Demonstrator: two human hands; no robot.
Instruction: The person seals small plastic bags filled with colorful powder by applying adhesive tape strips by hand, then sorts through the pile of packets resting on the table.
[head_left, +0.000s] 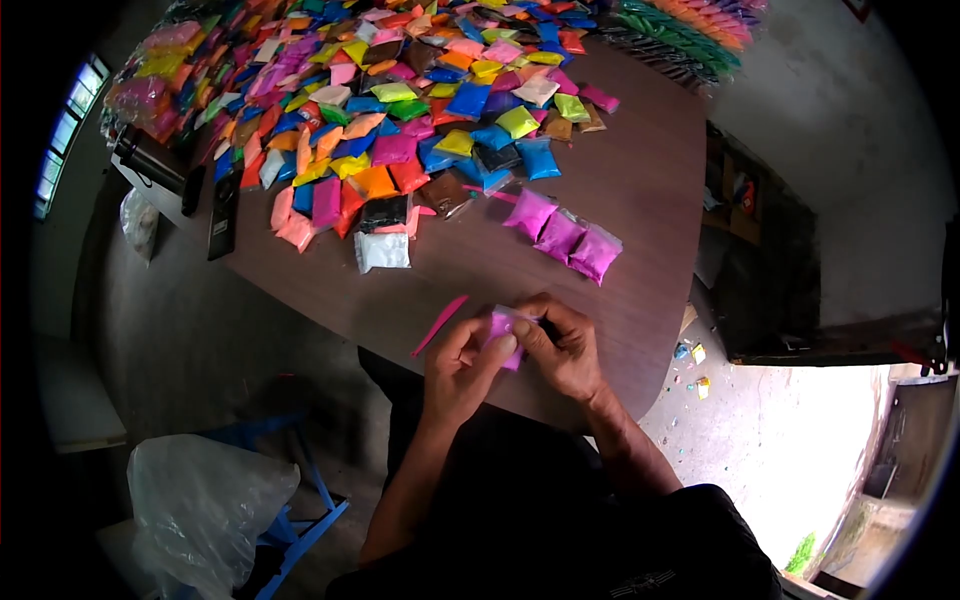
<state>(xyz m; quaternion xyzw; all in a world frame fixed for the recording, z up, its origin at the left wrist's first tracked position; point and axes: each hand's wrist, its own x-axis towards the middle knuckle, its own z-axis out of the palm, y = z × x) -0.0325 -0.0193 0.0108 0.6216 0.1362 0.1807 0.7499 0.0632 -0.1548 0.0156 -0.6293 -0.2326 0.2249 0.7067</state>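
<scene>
A small pink-purple packet (512, 357) in clear plastic is held up over the near edge of the table. My left hand (462, 362) pinches its left side, thumb on the front. The fingers of my right hand (562, 345) are closed on its upper right edge. Just left of my left hand lies a thin pink plastic tool (440, 324), flat on the table. Beyond my hands, several packets of similar pink-purple colour (562, 237) lie in a slanting row. A white packet (383, 251) rests farther left.
A large heap of many-coloured packets (395, 150) covers the far side of the brown table (640, 180). At its left edge are a dark cylindrical bottle (150, 158) and a dark flat object (223, 215). A plastic bag (205, 500) hangs over a blue stool (318, 520) at lower left.
</scene>
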